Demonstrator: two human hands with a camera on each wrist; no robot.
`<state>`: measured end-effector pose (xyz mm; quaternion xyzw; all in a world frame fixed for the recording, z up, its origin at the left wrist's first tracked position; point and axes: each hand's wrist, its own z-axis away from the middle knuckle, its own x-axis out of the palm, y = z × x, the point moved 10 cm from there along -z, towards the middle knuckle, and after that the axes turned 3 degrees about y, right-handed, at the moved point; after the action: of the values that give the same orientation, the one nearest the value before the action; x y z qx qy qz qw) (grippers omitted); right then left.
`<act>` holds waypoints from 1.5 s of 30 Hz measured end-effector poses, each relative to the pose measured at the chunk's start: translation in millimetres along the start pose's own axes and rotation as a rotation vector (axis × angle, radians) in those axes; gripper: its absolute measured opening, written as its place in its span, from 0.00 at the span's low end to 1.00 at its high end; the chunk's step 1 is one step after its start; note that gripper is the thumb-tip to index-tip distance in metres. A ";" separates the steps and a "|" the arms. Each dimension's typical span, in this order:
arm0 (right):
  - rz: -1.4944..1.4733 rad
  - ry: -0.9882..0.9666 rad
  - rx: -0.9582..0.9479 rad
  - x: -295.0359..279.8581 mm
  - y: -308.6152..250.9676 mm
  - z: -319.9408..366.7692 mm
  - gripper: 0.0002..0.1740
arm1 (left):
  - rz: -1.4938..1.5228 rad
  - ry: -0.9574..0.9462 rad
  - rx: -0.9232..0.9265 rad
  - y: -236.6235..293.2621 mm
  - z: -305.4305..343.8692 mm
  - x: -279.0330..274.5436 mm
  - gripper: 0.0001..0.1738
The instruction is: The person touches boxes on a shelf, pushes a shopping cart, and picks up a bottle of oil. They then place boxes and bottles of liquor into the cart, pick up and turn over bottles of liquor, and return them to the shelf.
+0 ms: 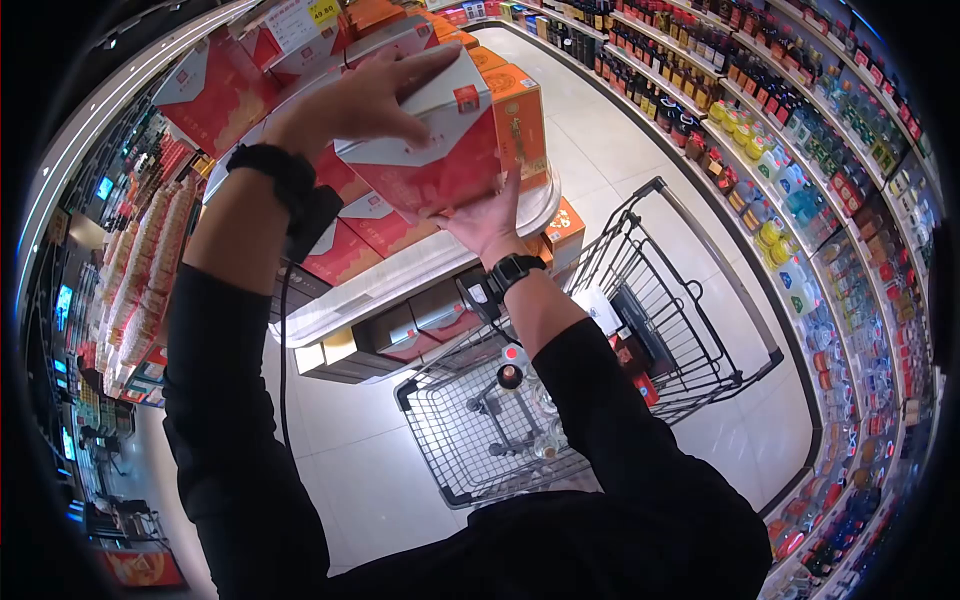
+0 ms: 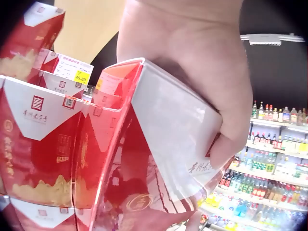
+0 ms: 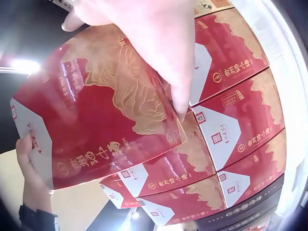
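A red liquor gift box [image 1: 440,178] with a white top is tilted between both hands at the front of a stack of similar boxes [image 1: 375,225]. My left hand [image 1: 362,98] grips it across the top; in the left wrist view the thumb bends over the white edge. My right hand [image 1: 488,218] holds the box low down, its thumb up along the side. In the right wrist view, this hand [image 3: 149,41] covers the lower end of the box [image 3: 101,96], which shows a gold mountain print. Left-hand fingertips [image 3: 24,143] rest on its white end there.
Orange boxes [image 1: 522,115] stand beyond the held box on the white display stand [image 1: 390,285]. A price sign [image 1: 305,22] reads 49.80. Below stands a shopping cart [image 1: 455,425] with several bottles inside. Bottle shelves [image 1: 800,150] curve along the right.
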<state>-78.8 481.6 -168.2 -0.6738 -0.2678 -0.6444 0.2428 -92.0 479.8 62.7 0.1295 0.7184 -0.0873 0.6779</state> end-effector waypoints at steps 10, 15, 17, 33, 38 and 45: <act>0.140 0.010 0.016 7.0 -10.8 -50.5 0.66 | 0.178 0.001 -0.041 -57.7 -42.7 -1.8 0.57; 0.156 0.047 0.034 -9.2 -10.5 -68.8 0.65 | 0.166 -0.012 -0.011 -78.0 -59.7 7.2 0.57; 0.158 0.042 0.029 -14.8 -10.6 -71.7 0.66 | 0.142 -0.019 -0.022 -82.9 -63.2 12.0 0.56; 0.300 0.185 -0.052 -16.9 -22.5 -74.7 0.59 | 0.224 -0.093 -0.177 -113.4 -74.7 16.8 0.53; 0.314 0.348 -0.111 -34.8 -33.5 -75.0 0.57 | 0.248 -0.086 -0.161 -116.8 -78.1 23.2 0.52; 0.598 0.424 -0.088 -60.2 -40.2 -89.9 0.53 | 0.057 0.033 -0.052 -134.4 -86.7 25.6 0.54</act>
<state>-173.8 447.9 -224.4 -0.5836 0.0251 -0.6814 0.4411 -216.6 379.9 36.1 0.1339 0.7274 -0.0470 0.6714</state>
